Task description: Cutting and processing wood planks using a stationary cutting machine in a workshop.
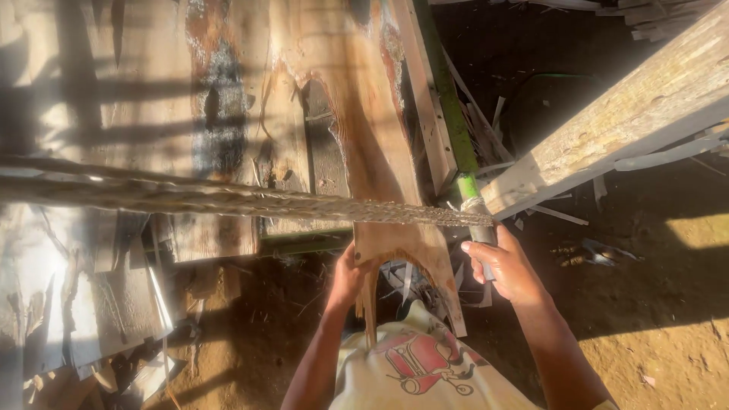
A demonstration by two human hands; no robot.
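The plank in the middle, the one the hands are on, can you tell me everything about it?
The plank is long rough wood, pale orange-brown, with dark patches and a ragged, split near end. It slopes away from the person over other boards. A twisted rope stretches across it. The left hand grips its near end; the right hand holds a grey handle beside it.

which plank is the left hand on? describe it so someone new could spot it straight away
Start at the twisted rope stretched across the middle of the view. The plank runs under it, from the top down to the person's waist, where the left hand holds its near end. Unlike the grey, flat boards on its left, it is orange-brown with a ragged, split lower end.
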